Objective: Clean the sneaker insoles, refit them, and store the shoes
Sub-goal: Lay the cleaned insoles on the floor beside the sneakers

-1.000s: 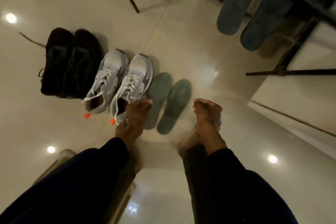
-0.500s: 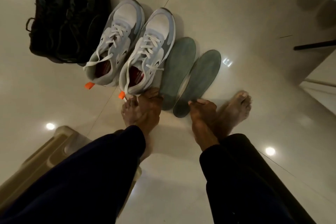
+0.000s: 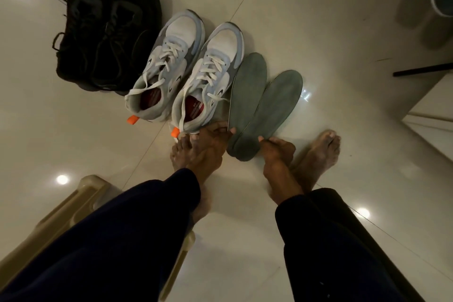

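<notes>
Grey-green insoles (image 3: 259,105), pair, overlapping on the floor at frame centre, just right of the white sneakers (image 3: 186,76). My left hand (image 3: 210,140) pinches the left insole's heel; my right hand (image 3: 277,148) pinches the other's. I judge refitting not begun (red linings show inside both sneakers); storing remains.

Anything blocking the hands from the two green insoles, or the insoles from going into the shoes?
Nothing between hands and insoles: the left hand and right hand already pinch the heel ends of the green insoles. But the grey-white sneakers alongside show red liners inside their openings; the black shoes' interiors can't be seen.
</notes>
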